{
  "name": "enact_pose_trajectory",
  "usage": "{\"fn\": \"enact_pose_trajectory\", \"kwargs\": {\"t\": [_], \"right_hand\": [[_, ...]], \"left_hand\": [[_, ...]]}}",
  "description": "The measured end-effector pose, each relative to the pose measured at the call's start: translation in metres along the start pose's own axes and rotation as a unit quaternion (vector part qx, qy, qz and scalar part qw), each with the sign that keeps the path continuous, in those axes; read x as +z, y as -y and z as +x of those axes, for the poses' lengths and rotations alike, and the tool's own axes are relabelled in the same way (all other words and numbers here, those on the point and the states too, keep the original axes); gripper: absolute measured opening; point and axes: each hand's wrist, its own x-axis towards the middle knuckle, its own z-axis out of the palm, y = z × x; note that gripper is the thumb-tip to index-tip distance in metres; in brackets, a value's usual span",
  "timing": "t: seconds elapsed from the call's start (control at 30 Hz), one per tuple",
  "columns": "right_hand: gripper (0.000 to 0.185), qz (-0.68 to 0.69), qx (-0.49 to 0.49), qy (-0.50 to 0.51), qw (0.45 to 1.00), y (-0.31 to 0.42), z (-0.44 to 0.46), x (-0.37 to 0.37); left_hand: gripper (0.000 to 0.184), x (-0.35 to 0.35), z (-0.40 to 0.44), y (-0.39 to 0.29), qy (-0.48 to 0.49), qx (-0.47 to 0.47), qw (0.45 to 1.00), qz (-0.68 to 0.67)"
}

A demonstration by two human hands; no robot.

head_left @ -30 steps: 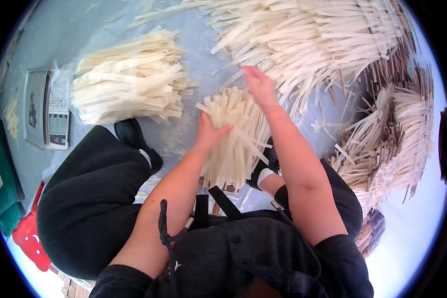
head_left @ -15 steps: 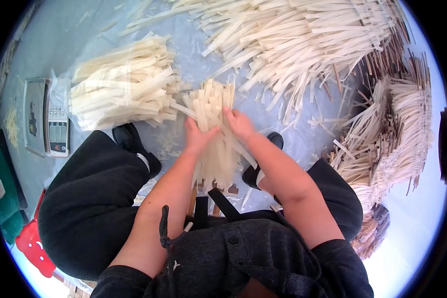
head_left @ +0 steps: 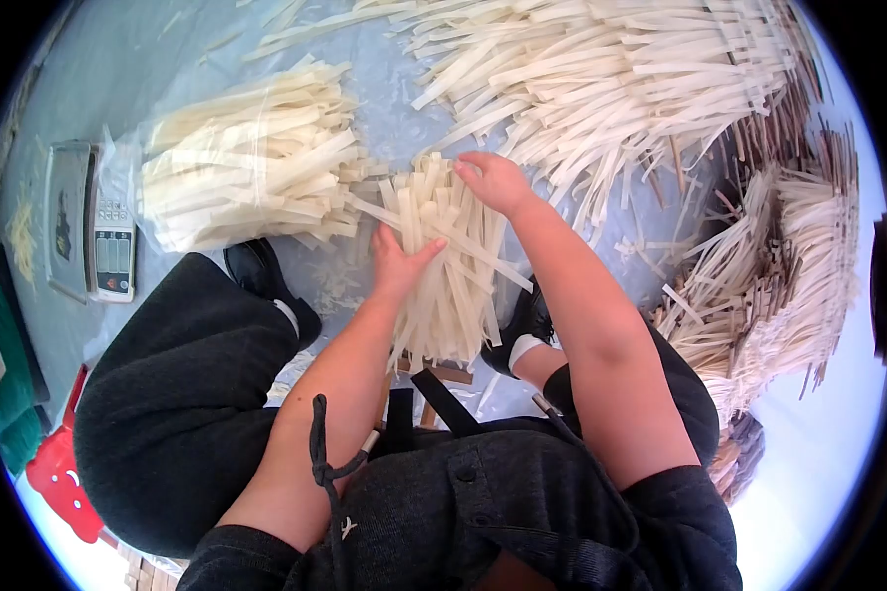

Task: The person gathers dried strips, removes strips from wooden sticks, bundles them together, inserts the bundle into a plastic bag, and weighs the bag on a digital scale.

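A loose bundle of dried flat noodles, pale and wide, lies between my legs on a low wooden support. My left hand is around the bundle's left side, its thumb over the strips and its other fingers partly hidden. At the far right end of the bundle is my right hand, fingers apart and curved, close to the noodle ends. A few strips cross the bundle at a slant. Just left of it, a larger stack of noodles lies in clear plastic wrap.
A digital scale stands at the left. Many noodles spread across the back right, and more noodles with dark sticks are heaped along the right. A red bear-shaped piece and green fabric are at lower left.
My right hand has moved up and right, off the bundle's middle to its far end. The bundle has spread wider, while my left hand stays at its left side.
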Motion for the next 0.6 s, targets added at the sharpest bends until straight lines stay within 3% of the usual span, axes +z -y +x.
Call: {"fn": "enact_pose_trajectory", "kwargs": {"t": [0.07,0.1,0.17,0.27,0.33,0.43,0.57,0.6], "right_hand": [[0.039,-0.039,-0.181,-0.261,0.947,-0.012,-0.008,0.014],[0.039,-0.040,-0.180,-0.262,0.947,-0.007,-0.019,0.010],[0.032,0.022,0.022,-0.072,0.997,0.009,-0.051,-0.002],[0.025,-0.051,-0.042,-0.031,0.997,-0.013,-0.080,0.038],[0.024,-0.066,-0.019,-0.035,0.997,-0.012,-0.093,0.059],[0.025,-0.063,0.003,-0.044,0.997,-0.008,-0.096,0.065],[0.028,0.032,0.005,-0.107,0.994,-0.004,-0.097,0.047],[0.028,0.031,0.007,-0.109,0.994,-0.009,-0.096,0.045]], "left_hand": [[0.119,0.001,0.000,0.002,-0.002,0.005,1.000,0.001],[0.118,0.002,0.001,0.003,-0.002,0.007,1.000,0.005],[0.118,-0.001,-0.002,0.000,0.001,0.011,1.000,0.009],[0.122,-0.007,-0.013,-0.008,0.021,-0.001,0.999,-0.035],[0.126,-0.007,-0.022,-0.002,0.011,0.116,0.992,0.054],[0.127,-0.012,-0.033,0.000,0.004,0.138,0.983,0.123],[0.120,-0.008,-0.025,0.003,0.013,0.114,0.989,0.093],[0.115,-0.009,-0.019,0.004,0.020,0.081,0.996,0.031]]}}
